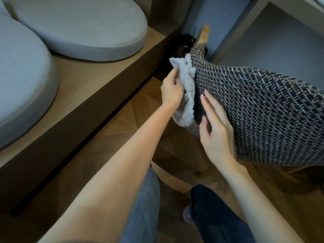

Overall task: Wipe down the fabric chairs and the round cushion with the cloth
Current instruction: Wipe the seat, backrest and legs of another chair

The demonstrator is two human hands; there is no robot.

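Nearest the camera, two knees show, one in pale denim (pixel 142 207) and one in dark denim (pixel 210 216), with both bare forearms reaching forward above them over the parquet floor (pixel 136 116).

The right grip (pixel 216 130) lies flat on the fabric chair (pixel 263 111), fingers straight and spread over the dark woven cover, thumb at the cover's lower left edge; it clasps nothing. Just beyond it, the left grip (pixel 172 90) is curled round the cloth (pixel 185 95), a pale fluffy bunch pressed against the left side edge of the chair's weave. The cloth hangs down along that edge, and its lower end reaches close to the right thumb.

A narrow strip of open floor runs between the chair's side and the front edge of a low wooden surface (pixel 91 81) on the left. The left forearm crosses above this strip.

On that surface sit two grey pads: the near round cushion (pixel 21 76), close to the front edge, and a second cushion (pixel 84 27) farther back, with bare wood between it and the edge.

Farthest, behind the chair's corner, a wooden frame piece (pixel 204 35) rises, and beside it stands a dark glossy object (pixel 184 42); what it is or holds cannot be made out.
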